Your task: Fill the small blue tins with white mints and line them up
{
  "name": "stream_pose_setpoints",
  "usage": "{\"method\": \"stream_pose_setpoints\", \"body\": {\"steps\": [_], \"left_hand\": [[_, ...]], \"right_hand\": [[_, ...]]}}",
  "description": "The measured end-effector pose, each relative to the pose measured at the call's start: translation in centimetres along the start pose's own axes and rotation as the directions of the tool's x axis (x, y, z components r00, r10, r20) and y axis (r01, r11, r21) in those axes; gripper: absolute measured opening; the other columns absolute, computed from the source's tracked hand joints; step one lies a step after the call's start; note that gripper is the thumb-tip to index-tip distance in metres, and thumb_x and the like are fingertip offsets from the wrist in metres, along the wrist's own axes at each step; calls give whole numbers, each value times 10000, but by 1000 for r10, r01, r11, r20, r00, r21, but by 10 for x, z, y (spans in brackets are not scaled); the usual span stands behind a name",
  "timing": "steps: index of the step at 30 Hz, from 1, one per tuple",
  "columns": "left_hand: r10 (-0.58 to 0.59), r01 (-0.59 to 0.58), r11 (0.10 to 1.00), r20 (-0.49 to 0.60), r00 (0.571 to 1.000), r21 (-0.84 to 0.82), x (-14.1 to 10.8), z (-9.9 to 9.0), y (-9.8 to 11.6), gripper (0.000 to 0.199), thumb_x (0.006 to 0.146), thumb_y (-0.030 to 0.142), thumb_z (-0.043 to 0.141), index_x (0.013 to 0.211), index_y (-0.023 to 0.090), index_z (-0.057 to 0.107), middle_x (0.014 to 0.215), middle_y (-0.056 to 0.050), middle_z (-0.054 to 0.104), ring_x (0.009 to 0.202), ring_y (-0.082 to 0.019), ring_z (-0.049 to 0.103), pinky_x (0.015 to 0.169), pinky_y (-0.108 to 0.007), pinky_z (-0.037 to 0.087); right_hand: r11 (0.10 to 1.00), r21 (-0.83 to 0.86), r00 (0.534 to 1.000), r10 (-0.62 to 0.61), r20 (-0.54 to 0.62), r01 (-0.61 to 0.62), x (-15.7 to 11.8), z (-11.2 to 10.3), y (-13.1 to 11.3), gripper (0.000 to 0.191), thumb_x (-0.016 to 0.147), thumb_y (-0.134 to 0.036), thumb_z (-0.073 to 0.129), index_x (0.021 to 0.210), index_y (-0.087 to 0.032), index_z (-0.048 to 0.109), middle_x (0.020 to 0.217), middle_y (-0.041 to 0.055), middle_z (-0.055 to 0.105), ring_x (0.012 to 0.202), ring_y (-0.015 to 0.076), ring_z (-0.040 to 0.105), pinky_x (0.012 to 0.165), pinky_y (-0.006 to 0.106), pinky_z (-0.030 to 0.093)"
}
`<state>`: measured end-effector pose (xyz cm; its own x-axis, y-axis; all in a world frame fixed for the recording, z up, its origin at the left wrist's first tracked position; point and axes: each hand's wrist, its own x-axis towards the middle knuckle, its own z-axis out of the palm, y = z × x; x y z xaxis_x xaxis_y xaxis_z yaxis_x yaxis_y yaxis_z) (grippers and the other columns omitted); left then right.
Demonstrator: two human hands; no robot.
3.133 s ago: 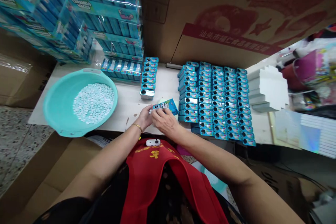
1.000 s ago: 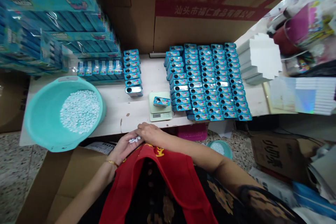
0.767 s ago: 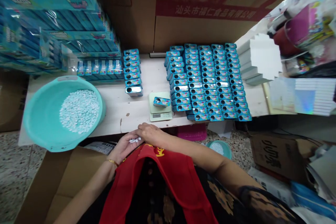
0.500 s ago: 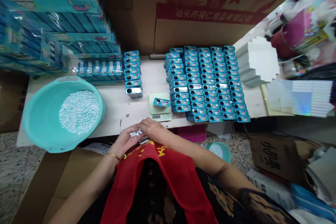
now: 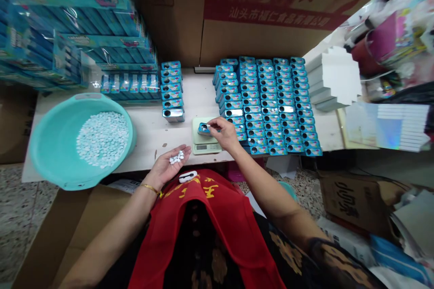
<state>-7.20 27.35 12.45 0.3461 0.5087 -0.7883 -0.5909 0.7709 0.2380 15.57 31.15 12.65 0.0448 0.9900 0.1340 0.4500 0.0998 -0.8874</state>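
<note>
Palm up at the table's front edge, my left hand [image 5: 165,166] cradles a small heap of white candies [image 5: 176,158]. My right hand [image 5: 224,134] is over the digital scale [image 5: 205,148], its thumb and finger pinched at the dark round opening of a blue tin [image 5: 202,130]. Something white shows at that opening; whether a candy is between the fingertips is too small to tell. The tin lies on the scale's plate, its right part hidden by my hand. To the left, a turquoise basin [image 5: 54,144] holds many more white candies [image 5: 103,137].
Rows of blue tins [image 5: 269,108] fill the table right of the scale, and a shorter row [image 5: 172,92] stands left. Wrapped display boxes [image 5: 74,18] are stacked at back left. A large carton [image 5: 264,40] stands behind; white folded cartons [image 5: 334,79] are at right.
My right hand has moved from my left palm up and right to the tin on the scale. My left palm has opened out, and a white case on the red apron is now uncovered.
</note>
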Motion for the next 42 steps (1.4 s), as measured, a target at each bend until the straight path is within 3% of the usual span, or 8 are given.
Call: {"method": "stream_pose_setpoints", "body": {"steps": [5, 11, 19, 24, 29, 31, 35, 42], "left_hand": [[6, -6, 1000, -97, 995, -4, 1, -1, 0, 203, 810, 46, 452, 924, 38, 619, 870, -156, 664, 793, -183, 665, 678, -252, 574], [-81, 86, 996, -110, 991, 40, 4, -3, -6, 197, 820, 49, 442, 920, 36, 611, 848, -159, 656, 768, -186, 666, 639, -251, 577], [-37, 49, 993, -109, 993, 103, -2, -10, 3, 222, 807, 23, 438, 954, 46, 603, 841, -151, 658, 753, -180, 669, 653, -249, 580], [10, -8, 1000, -151, 989, 11, -15, -24, 10, 261, 804, 21, 439, 1008, 62, 597, 866, -149, 659, 779, -185, 669, 665, -259, 582], [-5, 2, 1000, -121, 993, -21, -19, -20, 5, 260, 810, 36, 432, 1015, 54, 591, 902, -164, 660, 809, -196, 668, 691, -272, 577], [-27, 27, 1000, -67, 997, 1, -18, -17, 0, 236, 817, 47, 428, 988, 49, 590, 924, -170, 661, 840, -207, 664, 730, -301, 570], [-74, 74, 997, -15, 997, 11, -17, -15, -14, 178, 842, 92, 420, 893, 74, 590, 826, -119, 674, 761, -190, 666, 738, -345, 565], [-163, 161, 987, -115, 980, -23, -24, -23, -33, 171, 855, 113, 413, 865, 79, 580, 761, -94, 671, 715, -165, 664, 723, -311, 558]], "right_hand": [[931, 300, 950, 265, -166, -207, -14, -13, 8, 167, 680, -252, 605, 816, -158, 634, 747, 8, 619, 658, 112, 563, 626, 250, 467], [876, 403, 883, 389, -263, -266, -46, -20, 16, 183, 670, -283, 617, 810, -165, 632, 744, 8, 628, 666, 118, 565, 649, 265, 469], [996, -78, 993, 43, -110, -51, -11, 23, -1, 144, 713, -124, 532, 793, -175, 640, 791, 22, 611, 719, 126, 556, 709, 255, 452], [954, -300, 1000, 9, 7, -7, -4, 29, 2, 179, 740, -79, 503, 803, -177, 638, 832, 43, 612, 805, 151, 558, 768, 271, 437], [911, -377, 985, -135, 104, 164, -29, 25, -15, 201, 836, -130, 438, 894, -159, 629, 950, 91, 605, 934, 177, 533, 844, 295, 420], [882, -364, 939, -202, 278, 298, -45, 33, -30, 197, 855, -165, 441, 945, -162, 616, 980, 93, 596, 946, 178, 519, 849, 298, 416], [798, -357, 774, -203, 600, 486, -72, 55, -52, 183, 871, -191, 450, 1006, -157, 569, 953, 87, 571, 886, 186, 502, 777, 316, 424], [776, -262, 636, -220, 739, 573, -85, 59, -43, 143, 874, -172, 447, 959, -143, 559, 926, 54, 569, 860, 175, 496, 753, 280, 428]]}}
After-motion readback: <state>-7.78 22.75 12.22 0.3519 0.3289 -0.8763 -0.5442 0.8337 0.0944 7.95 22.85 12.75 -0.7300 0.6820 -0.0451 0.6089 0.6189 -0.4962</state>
